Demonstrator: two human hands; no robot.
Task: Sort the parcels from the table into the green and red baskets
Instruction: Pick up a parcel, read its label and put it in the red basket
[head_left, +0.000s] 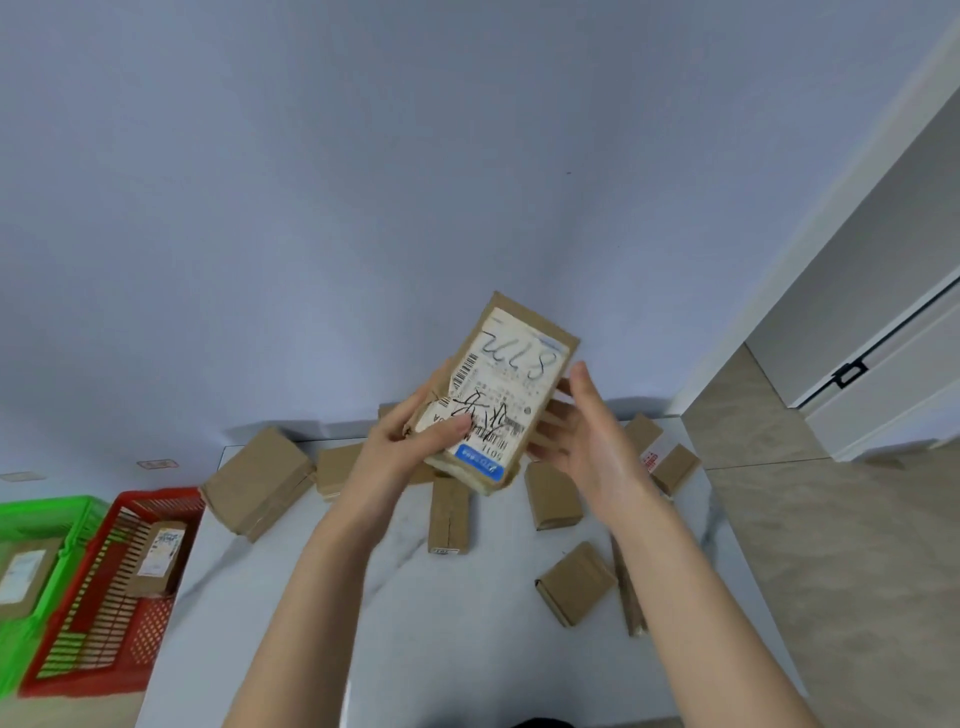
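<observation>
A: Where is the parcel being kept at this moment?

B: The labelled cardboard parcel (506, 395) is being held up above the marble-patterned table (415, 597), tilted, with its shipping label (514, 374) being turned toward the camera. It is being kept clear of the other brown parcels being left on the table, such as the large box (260, 480).

A: How is it being expected to handle?

B: It is being judged light and fairly stiff, since it is a small flat carton that is being carried largely by one hand. The lower corners are looking crumpled, so a hold across the long edges is being favoured over a pinch at a corner. The smooth label is probably offering less friction than the bare board.

A: And how is it being grasped?

B: The lower left edge is being gripped by the left hand (410, 436), with the thumb (452, 427) being pressed on the label face and the fingers being hidden behind. The right hand (587, 436) is being held with straight, spread fingers just beside the right edge. Nothing is being clasped by it, and whether the carton is being touched cannot be told.

A: Where is it being sent?

B: The red basket (156, 496) and the green basket (52, 506) are being kept left of the table, one parcel lying in each. Which one is being chosen cannot be told.
</observation>
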